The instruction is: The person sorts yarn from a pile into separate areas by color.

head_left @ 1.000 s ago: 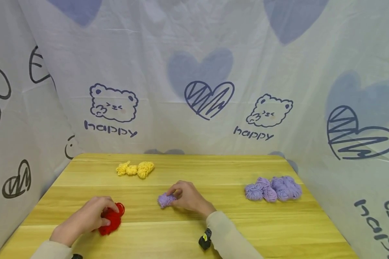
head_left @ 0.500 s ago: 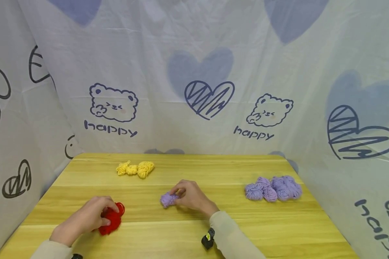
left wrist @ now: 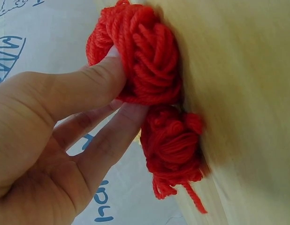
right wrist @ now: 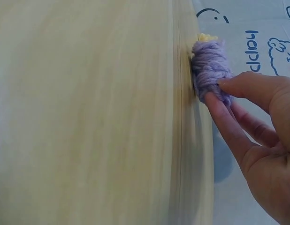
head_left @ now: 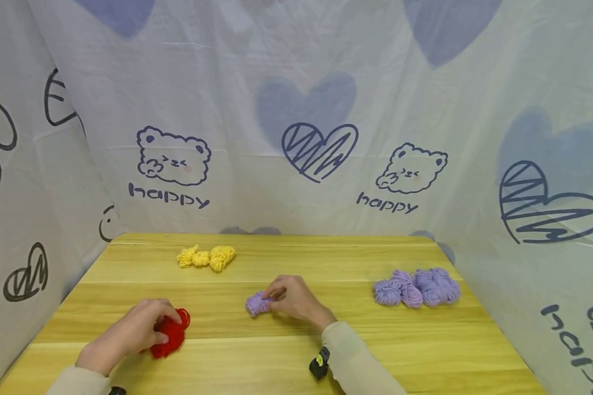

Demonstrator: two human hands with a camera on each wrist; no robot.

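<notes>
On the left of the wooden table, my left hand (head_left: 130,333) holds a skein of red yarn (left wrist: 135,56) between thumb and fingers. The left wrist view shows a second, smaller bundle of red yarn (left wrist: 171,145) beside it, with loose strands at its end. Near the table's middle, my right hand (head_left: 296,299) pinches a small skein of purple yarn (head_left: 257,304) by its right end. In the right wrist view the thumb lies on one side of this purple skein (right wrist: 211,68) and the fingers on the other, close over the wood.
Several purple yarn skeins (head_left: 417,288) lie in a row at the table's right side. A row of yellow yarn bundles (head_left: 206,258) sits at the back left. Behind the wooden table (head_left: 326,258) hangs a printed white cloth (head_left: 247,181), also along both sides.
My right hand has shifted slightly to the right, and the small purple skein has come along with it. My left hand and the red yarn stay where they were.
</notes>
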